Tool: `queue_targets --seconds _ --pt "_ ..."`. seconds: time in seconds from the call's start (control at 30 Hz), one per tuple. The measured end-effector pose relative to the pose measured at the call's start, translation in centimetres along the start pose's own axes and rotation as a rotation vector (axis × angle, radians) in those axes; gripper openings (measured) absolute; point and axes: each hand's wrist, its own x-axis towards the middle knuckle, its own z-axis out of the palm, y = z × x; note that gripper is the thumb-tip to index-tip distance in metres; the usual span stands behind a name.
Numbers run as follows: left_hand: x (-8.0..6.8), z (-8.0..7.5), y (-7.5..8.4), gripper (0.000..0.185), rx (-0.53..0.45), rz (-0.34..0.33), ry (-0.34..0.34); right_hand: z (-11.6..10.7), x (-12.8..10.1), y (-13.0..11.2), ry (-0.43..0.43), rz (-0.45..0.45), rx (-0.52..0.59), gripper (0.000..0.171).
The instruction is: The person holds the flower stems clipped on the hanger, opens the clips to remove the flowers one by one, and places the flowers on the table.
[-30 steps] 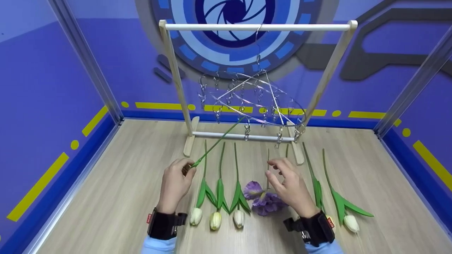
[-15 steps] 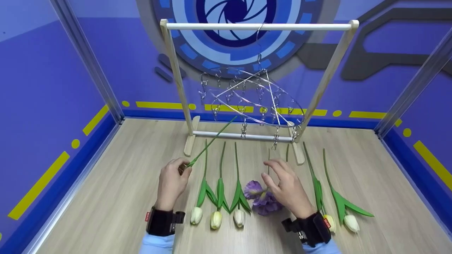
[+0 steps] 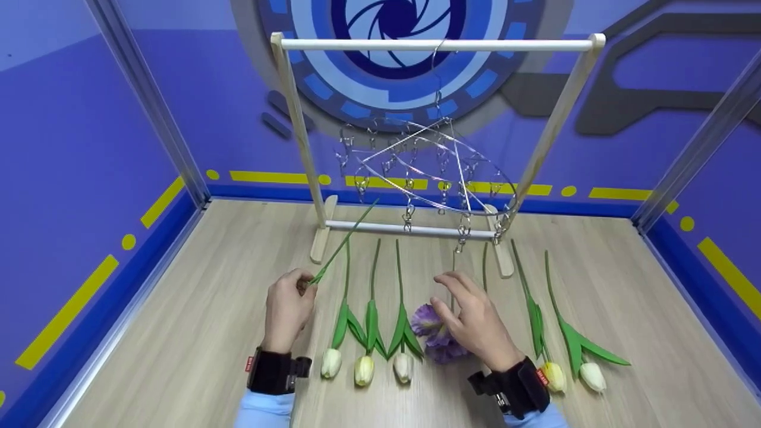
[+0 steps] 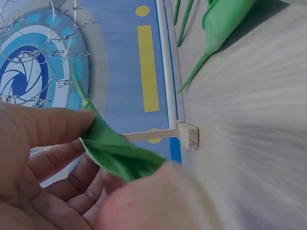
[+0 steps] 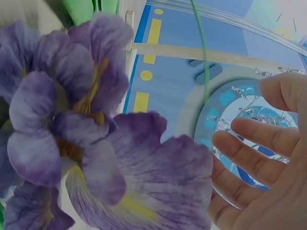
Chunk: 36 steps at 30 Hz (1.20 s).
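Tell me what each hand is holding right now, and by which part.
The left hand pinches a green flower stem at its leaf, near the lower end. The right hand holds nothing; its open fingers hover over the purple iris.

The right hand [image 3: 472,324] covers part of the purple flower [image 3: 437,336] in the head view, so whether they touch cannot be told. In the left wrist view the left hand [image 4: 53,172] is cut off by the frame edge, and the nearest finger blurs over the green leaf [image 4: 117,153]. The clips [image 3: 410,217] on the wire hanger are too small to make out.
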Motion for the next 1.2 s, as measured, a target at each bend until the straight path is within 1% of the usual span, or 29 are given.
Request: queue_targets --seconds 0.27,0.53,0.83,1.2 --pt "0.1 0.4 -0.7 0.015 0.017 -0.04 0.016 0.3 -0.1 -0.1 0.0 -0.033 -0.001 0.033" --pt "0.1 0.8 -1.3 0.014 0.032 -0.082 0.014 0.3 -0.1 -0.2 -0.003 -0.025 0.003 0.033" --pt "-0.2 1.4 -1.8 0.011 0.039 -0.105 0.033 0.4 -0.1 -0.3 -0.009 -0.023 0.002 0.032" --pt "-0.6 2.2 -2.0 0.007 0.052 -0.128 0.069 0.8 -0.3 -0.4 -0.035 -0.061 -0.043 0.035"
